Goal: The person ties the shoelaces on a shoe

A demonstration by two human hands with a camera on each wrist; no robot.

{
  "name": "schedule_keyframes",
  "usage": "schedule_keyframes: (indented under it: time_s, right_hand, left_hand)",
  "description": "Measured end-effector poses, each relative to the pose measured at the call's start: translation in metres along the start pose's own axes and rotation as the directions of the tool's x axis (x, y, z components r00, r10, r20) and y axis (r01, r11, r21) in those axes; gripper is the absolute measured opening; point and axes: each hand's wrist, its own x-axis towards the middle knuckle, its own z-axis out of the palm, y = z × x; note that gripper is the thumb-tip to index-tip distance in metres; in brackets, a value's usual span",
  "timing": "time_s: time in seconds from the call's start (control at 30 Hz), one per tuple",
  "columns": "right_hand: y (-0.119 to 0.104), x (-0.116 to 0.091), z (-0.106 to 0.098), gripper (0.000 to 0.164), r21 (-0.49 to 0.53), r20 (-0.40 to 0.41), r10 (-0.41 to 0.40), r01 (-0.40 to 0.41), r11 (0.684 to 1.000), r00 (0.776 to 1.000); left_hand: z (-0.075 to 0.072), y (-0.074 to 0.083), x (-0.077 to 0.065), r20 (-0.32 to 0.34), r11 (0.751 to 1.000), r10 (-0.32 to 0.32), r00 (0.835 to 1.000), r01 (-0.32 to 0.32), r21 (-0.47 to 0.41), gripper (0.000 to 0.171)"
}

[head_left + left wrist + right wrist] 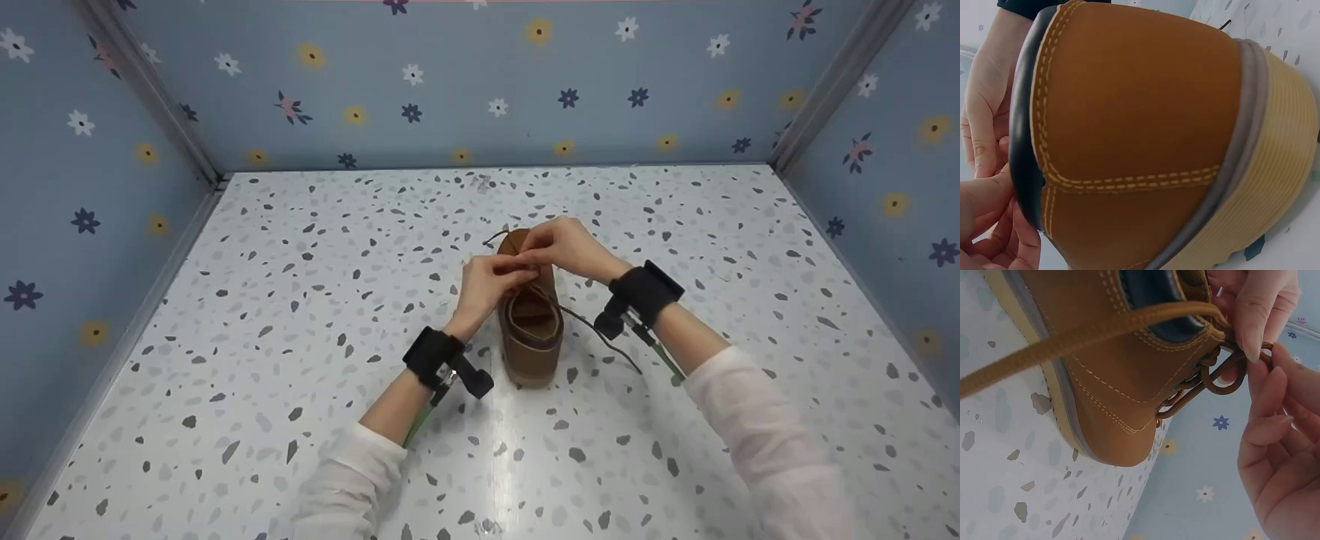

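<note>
The shoe point(531, 346) stands upright on the tabletop point(300, 315), its long axis running away from the person: heel nearest them, toe toward the back wall point(465, 75). Both hands meet at the lace point(1095, 332), just beyond the ankle opening, so neither has any gap to cross. The left hand point(487, 285) comes in from the left and sits a little closer to the opening; the right hand point(570, 247) reaches over from the right, farther along toward the toe. Their fingertips are together or nearly so; from here I can't quite tell whether they touch. Each hand has thumb and fingers closed in a pinch on the lace, the left from the opening side, the right from the toe side. Below the fingers the lace curls in a small loop, and one long end trails out past the shoe's right side.
</note>
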Motion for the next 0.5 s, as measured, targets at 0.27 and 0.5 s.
schedule_keyframes:
  time_s: [0.27,0.5]
  right_hand:
    - [-0.001,0.001,0.002,0.015,0.023,-0.034,-0.033,0.034,0.999,0.999]
    - [0.002,-0.010,-0.004,0.017,-0.002,-0.121,0.004,-0.004,1.000,0.993]
  left_hand:
    - [-0.015,0.052,-0.021,-0.021,0.999,0.027,0.999,-0.027,-0.018,0.019]
    - [-0.018,0.060,-0.025,-0.056,0.997,0.077,0.996,-0.075,0.025,0.017]
